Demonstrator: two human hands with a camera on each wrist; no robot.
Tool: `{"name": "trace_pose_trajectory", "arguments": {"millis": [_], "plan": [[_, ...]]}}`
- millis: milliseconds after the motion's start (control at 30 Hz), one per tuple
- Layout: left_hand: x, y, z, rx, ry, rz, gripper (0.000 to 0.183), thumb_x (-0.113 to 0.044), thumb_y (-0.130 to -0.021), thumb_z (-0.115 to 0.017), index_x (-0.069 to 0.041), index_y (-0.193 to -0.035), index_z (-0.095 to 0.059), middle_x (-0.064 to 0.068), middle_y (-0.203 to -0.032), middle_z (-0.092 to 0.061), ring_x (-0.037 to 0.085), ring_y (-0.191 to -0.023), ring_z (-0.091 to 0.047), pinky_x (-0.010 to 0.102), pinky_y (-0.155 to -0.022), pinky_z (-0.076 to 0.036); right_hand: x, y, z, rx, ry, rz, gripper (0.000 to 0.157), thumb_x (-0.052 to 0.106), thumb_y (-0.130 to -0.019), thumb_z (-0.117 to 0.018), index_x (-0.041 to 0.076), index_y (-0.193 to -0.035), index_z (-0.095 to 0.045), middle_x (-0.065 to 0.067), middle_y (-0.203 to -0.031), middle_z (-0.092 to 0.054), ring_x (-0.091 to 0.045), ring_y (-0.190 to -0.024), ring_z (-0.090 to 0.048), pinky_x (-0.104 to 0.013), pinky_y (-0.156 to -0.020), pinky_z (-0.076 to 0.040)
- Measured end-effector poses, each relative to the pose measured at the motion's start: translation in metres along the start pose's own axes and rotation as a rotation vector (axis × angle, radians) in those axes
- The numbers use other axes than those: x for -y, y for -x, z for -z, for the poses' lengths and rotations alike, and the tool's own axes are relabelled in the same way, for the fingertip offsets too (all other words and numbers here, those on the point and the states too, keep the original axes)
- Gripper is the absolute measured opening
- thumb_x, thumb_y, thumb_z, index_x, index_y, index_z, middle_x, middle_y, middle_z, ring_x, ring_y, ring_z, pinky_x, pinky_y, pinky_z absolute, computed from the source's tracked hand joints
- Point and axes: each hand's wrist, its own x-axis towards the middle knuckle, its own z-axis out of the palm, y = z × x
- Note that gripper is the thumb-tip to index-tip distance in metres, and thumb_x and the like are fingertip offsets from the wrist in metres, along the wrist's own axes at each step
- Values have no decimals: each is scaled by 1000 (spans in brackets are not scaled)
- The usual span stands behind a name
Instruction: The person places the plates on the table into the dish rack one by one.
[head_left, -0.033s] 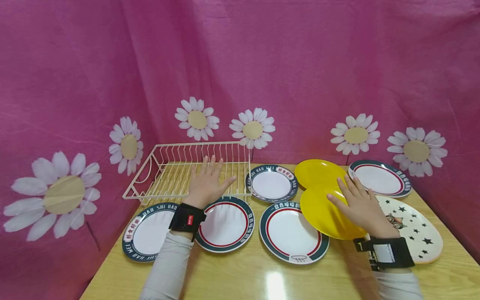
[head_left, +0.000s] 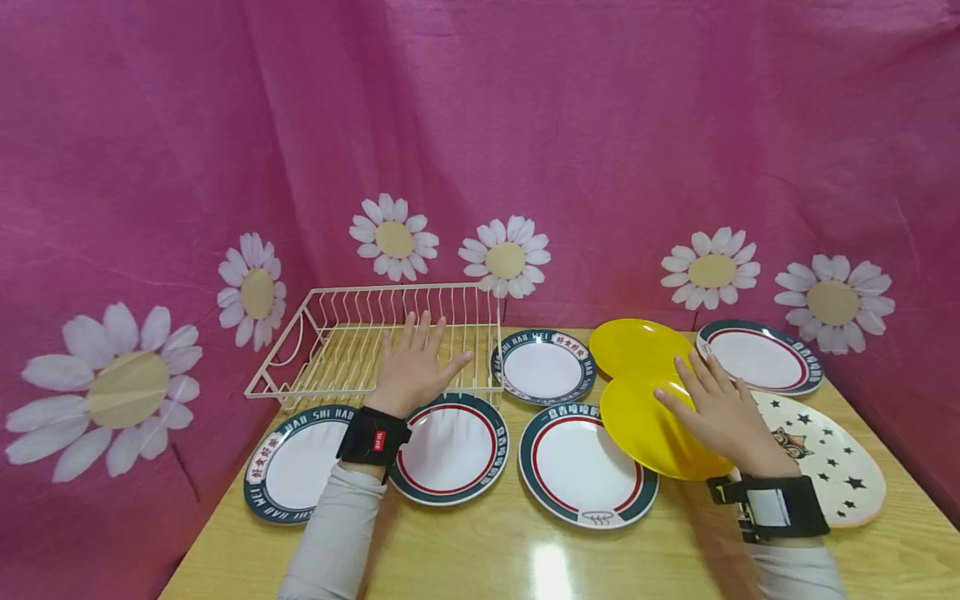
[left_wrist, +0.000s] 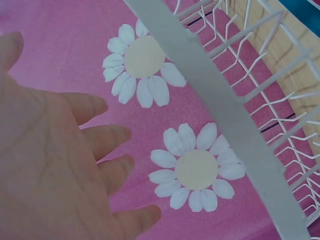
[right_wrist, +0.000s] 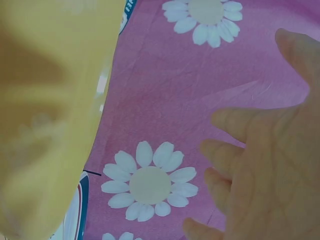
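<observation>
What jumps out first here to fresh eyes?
The two bright yellow plates, overlapping right of centre in the head view, with the open right grip across the nearer one's right side. Then the pink backdrop with big white daisies behind the table, and the white wire rack left of centre, partly behind the spread left grip.

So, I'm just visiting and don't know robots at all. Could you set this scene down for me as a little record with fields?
Left grip: a bare hand, fingers spread, holding nothing, near the dish rack
Right grip: a bare hand, fingers spread, holding nothing, near the nearer yellow plate
Farther yellow plate: partly overlapped by the nearer one in the head view
Dark-rimmed plates: five
Starred plate: one, at the right
Table: pale wood
Backdrop: pink cloth with white daisies
</observation>
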Motion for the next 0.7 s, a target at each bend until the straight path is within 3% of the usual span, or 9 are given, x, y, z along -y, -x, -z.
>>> {"name": "trace_pose_trajectory", "arguments": {"millis": [167,367,700], "plan": [[2,6,2,-6,16,-1,83,-73,-93,-28,-23,-157,-12,8,-165,-10,29,-154,2,61,-119,2,-2,-3,-3,-18,-11,1,84,64,-97,-34,4,-154,-16,-28,-159,-14,-47,-148,-1,-75,-108,-2],[10,25,6,-45,36,-8,79,-70,-95,-31,-23,-156,-18,10,-164,-12,30,-153,2,62,-119,0,-2,-6,-2,13,-23,7,85,64,-98,-32,4,-155,-13,-29,-159,-11,-48,-147,1,-75,-108,-1],[53,78,12,-190,41,72,65,-55,-101,-37,-12,-149,-38,19,-155,-34,41,-148,-20,66,-115,-14,-6,-7,-2,26,-31,10,85,62,-98,-34,2,-154,-14,-32,-157,-12,-50,-146,-2,-76,-107,-2]]}}
